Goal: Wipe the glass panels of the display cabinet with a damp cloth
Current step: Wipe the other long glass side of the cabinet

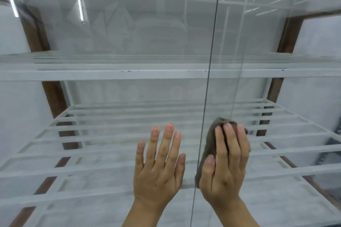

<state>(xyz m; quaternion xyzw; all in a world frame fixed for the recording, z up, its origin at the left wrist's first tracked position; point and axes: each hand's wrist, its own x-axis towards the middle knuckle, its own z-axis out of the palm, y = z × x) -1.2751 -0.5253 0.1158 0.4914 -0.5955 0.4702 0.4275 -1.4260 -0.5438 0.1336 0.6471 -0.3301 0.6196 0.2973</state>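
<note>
Two glass panels fill the view, meeting at a dark vertical seam (210,64). My left hand (159,164) lies flat against the left glass panel (103,33), fingers straight and spread. Just right of the seam, my right hand (224,164) presses a brown-grey cloth (208,145) against the right glass panel (276,42). The fingers lie straight over the cloth, which sticks out above and to the left of the hand.
Behind the glass are white slatted shelves (129,74), one at mid height and one lower (103,140). Dark brown frame posts (35,31) stand at the left and the right (289,31). The glass reflects ceiling lights.
</note>
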